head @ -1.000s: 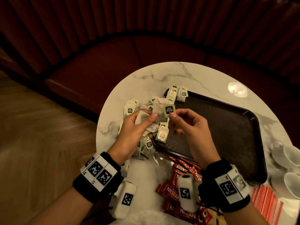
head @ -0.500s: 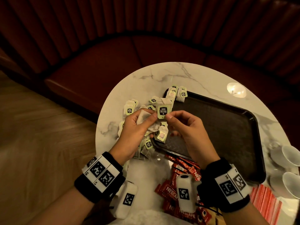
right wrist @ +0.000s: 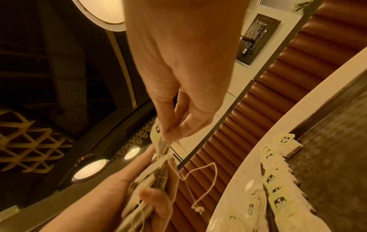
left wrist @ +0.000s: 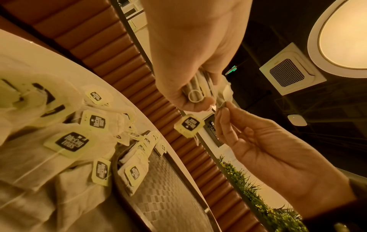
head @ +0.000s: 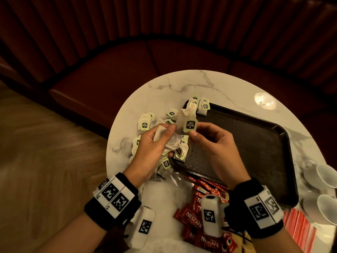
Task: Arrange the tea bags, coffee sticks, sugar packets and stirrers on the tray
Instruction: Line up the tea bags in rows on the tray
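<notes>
There are two hands, the left hand [head: 153,150] and the right hand [head: 217,148]. There is one black tray [head: 255,143] on one white surface [head: 164,92]. Two white cups [head: 326,192] sit at the side. The tea bags [head: 145,125] and red coffee sticks [head: 193,218] are too many to count.

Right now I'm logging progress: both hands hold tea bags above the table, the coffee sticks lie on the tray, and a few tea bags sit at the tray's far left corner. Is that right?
One thing is wrong: the coffee sticks lie on the marble table, in front of the tray, not on it. The head view shows this. The left hand and right hand do hold tea bags, and a few sit at the tray's far left corner.
</notes>
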